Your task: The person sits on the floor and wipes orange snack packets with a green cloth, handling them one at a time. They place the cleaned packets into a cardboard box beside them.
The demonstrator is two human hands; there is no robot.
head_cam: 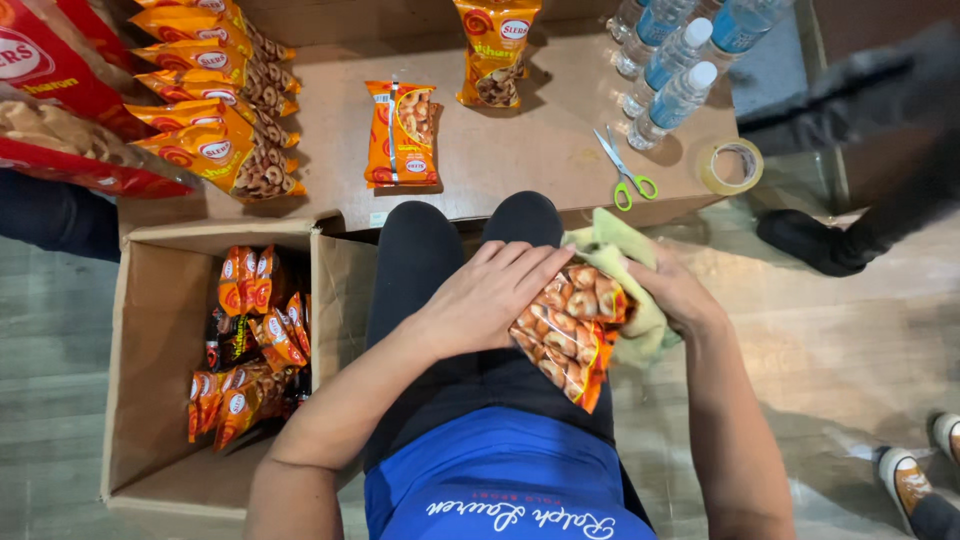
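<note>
Orange clear-windowed plastic snack bag of ring-shaped pretzels (570, 325) lies on the person's lap, on the right thigh, long axis running from upper right down toward the knee-side lower edge, tilted diagonally. Left hand (490, 295) lies flat and open over the bag's left upper side, palm pressing, fingers spread toward the bag top. Right hand (675, 290) sits just right of the bag, closed around a pale green cloth (620, 245) that wraps behind and under the bag; cloth touches the bag. Both hands touch or border the bag, left one more on top of it

Counts: one bag in the hands; two more loose bags on the brown wooden desk (520, 150), one flat at middle (402, 133), one upright at the far edge (495, 50). Row of similar orange bags stacked at desk left (225, 100), about five, overlap makes it unsure. Open brown cardboard box (160, 330) on the floor left of the legs, holds a pile of bags, too jumbled to count. Four clear water bottles with blue labels (672, 70), one pair of green-handled scissors (625, 170), one roll of clear tape (730, 166) at desk right
</note>
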